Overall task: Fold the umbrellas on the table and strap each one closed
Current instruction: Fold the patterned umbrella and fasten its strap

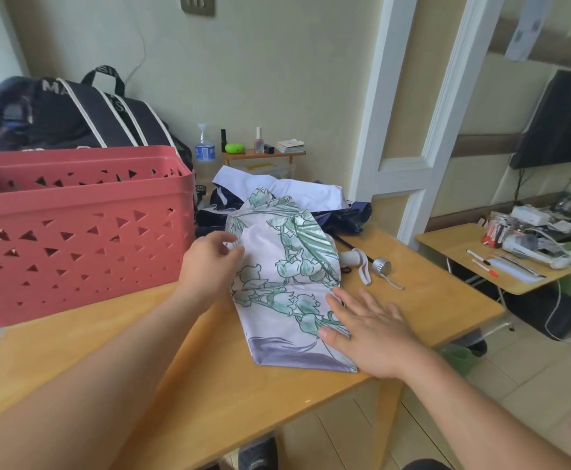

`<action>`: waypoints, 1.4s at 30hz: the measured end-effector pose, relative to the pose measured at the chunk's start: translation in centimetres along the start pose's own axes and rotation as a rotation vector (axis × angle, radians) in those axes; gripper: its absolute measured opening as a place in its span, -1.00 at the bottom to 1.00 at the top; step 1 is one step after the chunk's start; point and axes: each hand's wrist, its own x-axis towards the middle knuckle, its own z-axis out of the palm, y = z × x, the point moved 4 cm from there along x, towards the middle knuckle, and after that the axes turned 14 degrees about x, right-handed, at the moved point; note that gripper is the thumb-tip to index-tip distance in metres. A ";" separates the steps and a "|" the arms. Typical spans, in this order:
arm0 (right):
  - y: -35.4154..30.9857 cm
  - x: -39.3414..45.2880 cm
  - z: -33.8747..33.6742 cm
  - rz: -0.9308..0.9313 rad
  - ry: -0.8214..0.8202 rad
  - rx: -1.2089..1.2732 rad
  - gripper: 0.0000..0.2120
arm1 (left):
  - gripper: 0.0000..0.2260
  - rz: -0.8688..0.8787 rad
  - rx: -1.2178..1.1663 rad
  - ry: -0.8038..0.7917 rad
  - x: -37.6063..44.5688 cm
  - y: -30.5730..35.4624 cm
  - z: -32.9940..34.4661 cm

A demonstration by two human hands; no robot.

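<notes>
Your right hand (372,330) lies flat, fingers spread wide, pressing the near right edge of the floral umbrella (284,283). Your left hand (209,262) curls its fingers onto the canopy's left edge, apparently pinching a fold. The umbrella lies collapsed on the table (175,385), just right of the red basket (74,232), with its handle (350,259) poking out on the far right side. A dark umbrella (338,215) waits behind it. If your flat palm slips, the pleats may spring loose and bunch unevenly, leaving the strap short.

2 bare forearms, no sleeves, rings or watch; left hand (209,262), right hand (372,334).
</notes>
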 end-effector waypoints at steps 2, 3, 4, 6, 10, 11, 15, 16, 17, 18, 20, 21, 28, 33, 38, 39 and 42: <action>-0.1 -0.1 0.0 -0.002 0.005 0.002 -0.23 | -0.68 -0.055 -0.056 0.012 1.4 0.0 0.9; -0.1 -0.1 0.1 -0.002 0.005 0.005 -0.23 | -0.66 -0.066 -0.071 0.001 1.8 -0.1 1.6; -0.1 -0.2 0.1 -0.002 0.004 0.007 -0.23 | -0.66 -0.087 -0.093 -0.020 1.8 -0.2 2.3; -0.1 -0.1 0.1 -0.001 0.001 0.005 -0.23 | -0.68 -0.146 -0.192 -0.040 1.5 -0.8 3.9; 0.0 0.0 0.0 0.001 0.006 0.003 -0.23 | -0.79 -0.210 -0.405 -0.016 1.2 -1.4 4.9; -0.1 -0.1 -0.1 -0.003 0.009 0.006 -0.23 | -0.82 -0.210 -0.454 -0.007 1.0 -1.2 4.6; -0.5 -0.7 -0.5 -0.077 0.136 0.170 -0.25 | -0.90 -0.170 -0.569 -0.002 -0.8 0.1 3.2; -0.3 -1.0 -1.0 -0.100 0.239 0.307 -0.32 | -0.90 -0.154 -0.582 0.002 -1.2 0.3 2.8; -0.1 -1.3 -1.6 -0.117 0.362 0.461 -0.47 | -0.90 -0.141 -0.586 0.008 -1.6 0.5 2.3; 0.3 -1.4 -2.5 -0.118 0.487 0.590 -0.65 | -0.91 -0.128 -0.579 0.009 -1.9 0.7 1.8; 0.3 -1.6 -4.5 -0.119 0.665 0.724 -0.84 | -0.89 -0.097 -0.541 0.010 -2.2 1.4 0.8; -0.2 -1.5 -5.5 -0.132 0.698 0.771 -0.82 | -0.85 -0.074 -0.523 0.005 -2.5 1.8 0.3; -4.4 0.2 -8.7 -0.258 0.654 0.793 -0.59 | -0.68 0.161 -0.374 0.058 -5.4 1.8 -1.1; -4.0 -0.4 -7.3 -0.322 0.774 0.737 -0.67 | -0.69 0.242 -0.379 0.049 -6.8 1.2 -0.4; -3.4 -0.9 -6.2 -0.299 0.717 0.899 -0.71 | -0.77 0.276 -0.331 0.050 -6.9 1.3 -0.3; -3.4 -1.0 -6.1 -0.300 0.702 0.933 -0.72 | -0.78 0.275 -0.336 0.049 -6.9 1.3 -0.3; -3.0 -1.2 -6.4 -0.306 0.712 1.006 -0.76 | -0.80 0.252 -0.365 0.045 -6.7 0.9 -0.4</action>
